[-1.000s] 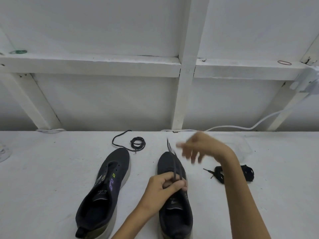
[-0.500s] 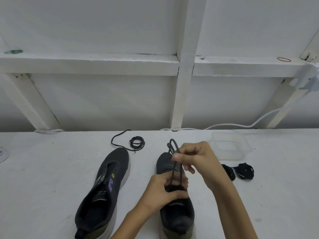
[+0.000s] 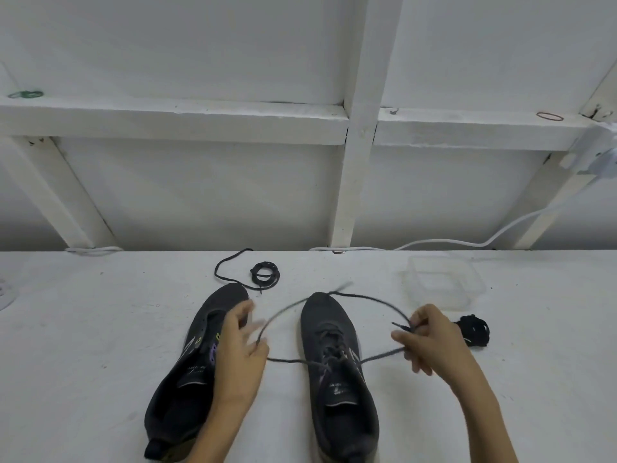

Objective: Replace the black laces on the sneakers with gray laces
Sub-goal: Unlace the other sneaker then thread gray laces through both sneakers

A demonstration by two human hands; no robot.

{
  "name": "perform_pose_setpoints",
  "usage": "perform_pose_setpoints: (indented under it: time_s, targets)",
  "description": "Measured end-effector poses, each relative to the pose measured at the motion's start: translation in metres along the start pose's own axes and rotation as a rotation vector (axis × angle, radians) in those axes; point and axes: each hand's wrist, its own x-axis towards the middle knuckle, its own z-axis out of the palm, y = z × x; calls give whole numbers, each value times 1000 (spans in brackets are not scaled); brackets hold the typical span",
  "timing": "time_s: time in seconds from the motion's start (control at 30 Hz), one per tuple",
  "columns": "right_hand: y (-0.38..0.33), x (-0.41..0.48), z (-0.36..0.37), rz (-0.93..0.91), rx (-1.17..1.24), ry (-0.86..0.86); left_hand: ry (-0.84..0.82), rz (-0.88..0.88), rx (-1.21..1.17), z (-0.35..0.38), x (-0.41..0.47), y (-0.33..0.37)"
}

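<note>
On the white desk (image 3: pixel 83 329), the unlaced left sneaker (image 3: pixel 187 389) lies at lower left, with a coiled black lace (image 3: pixel 264 274) just beyond its toe. The left hand (image 3: pixel 238 349) hovers over this shoe, its blurred thumb and fingers (image 3: pixel 247 310) pinching one end of the gray lace (image 3: pixel 287 360). That lace is threaded through the right sneaker (image 3: pixel 337 396) at lower centre and arcs past its toe. The right hand (image 3: pixel 430 339) pinches the other end. Behind it are a clear container (image 3: pixel 444 285) and a black lace bundle (image 3: pixel 474 330).
</note>
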Motion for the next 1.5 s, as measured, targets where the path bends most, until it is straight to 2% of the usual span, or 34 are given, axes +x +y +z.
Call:
perform_pose_setpoints:
  time_s: [0.07, 0.1, 0.13, 0.2, 0.27, 0.33, 0.43, 0.63, 0.73, 0.9, 0.97, 1.1, 1.2, 1.3, 1.4, 1.5]
  targets:
    - [8, 2, 2, 77, -324, -44, -62, 74, 287, 0, -2, -10]
    - [9, 2, 6, 48, -449, -19, -74, 154, 392, 5, -4, -11]
    - [6, 0, 10, -17, -522, 23, -84, 240, 438, 10, -6, -10]
    - [-6, -2, 23, -165, -476, 24, -160, 330, 401, 23, -8, -4]
    - [-17, -2, 41, -236, -362, -64, -269, 252, 354, 34, -6, 2]
    - [-19, -2, 57, -261, -351, -109, -317, 139, 320, 41, 0, 5]
    - [-16, 0, 68, -272, -351, -61, -428, 61, 225, 40, 6, 9]
    - [-12, 0, 72, -283, -347, -62, -649, -167, -119, 18, 11, 11]
    - [-10, 0, 75, -305, -370, -60, -551, -158, -39, 22, 11, 14]
    - [-8, -3, 74, -357, -382, -52, -396, 1, 287, 44, 6, 10]
    - [-7, -4, 73, -369, -361, -45, -339, 58, 344, 48, 6, 8]
    - [-1, -6, 76, -371, -301, -6, -346, 133, 426, 52, 5, 4]
    - [4, -5, 77, -312, -143, -12, -387, 134, 387, 50, 5, -4]
    - [5, -3, 76, -210, 79, -49, -381, 71, 239, 51, 2, -9]
    - [10, -2, 79, -192, 158, -31, -321, -1, 92, 58, -4, -8]
    - [13, -6, 75, -204, 226, -21, -273, 7, 7, 55, -9, -8]
